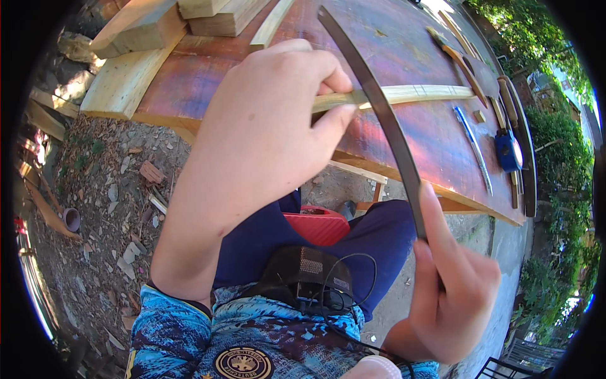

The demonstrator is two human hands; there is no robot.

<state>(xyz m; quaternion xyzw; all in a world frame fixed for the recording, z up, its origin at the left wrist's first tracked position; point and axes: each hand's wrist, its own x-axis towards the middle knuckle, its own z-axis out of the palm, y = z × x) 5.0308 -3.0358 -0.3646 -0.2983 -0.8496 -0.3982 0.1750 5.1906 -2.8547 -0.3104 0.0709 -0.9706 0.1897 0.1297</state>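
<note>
My left hand [268, 110] pinches a thin, pale wooden strip [416, 94] between thumb and fingers at its near end. The strip lies across the tabletop toward the right, with fine cross marks near its far end. My right hand [457, 287] is closed around the lower end of a long, narrow, dark metal blade [392, 132], one finger stretched along it. Slanting up to the left, the blade crosses over the strip just right of my left fingertips. Whether it touches the wood I cannot tell. Its gripped end is hidden in my right hand.
Thick timber blocks [139, 28] are stacked at the table's [208, 69] far left. Along its right side lie a blue-and-white pen [472, 148], a small wood block [480, 116], a blue tape measure [508, 151] and a wooden-handled brush [457, 54]. Wood scraps litter the ground [101, 189].
</note>
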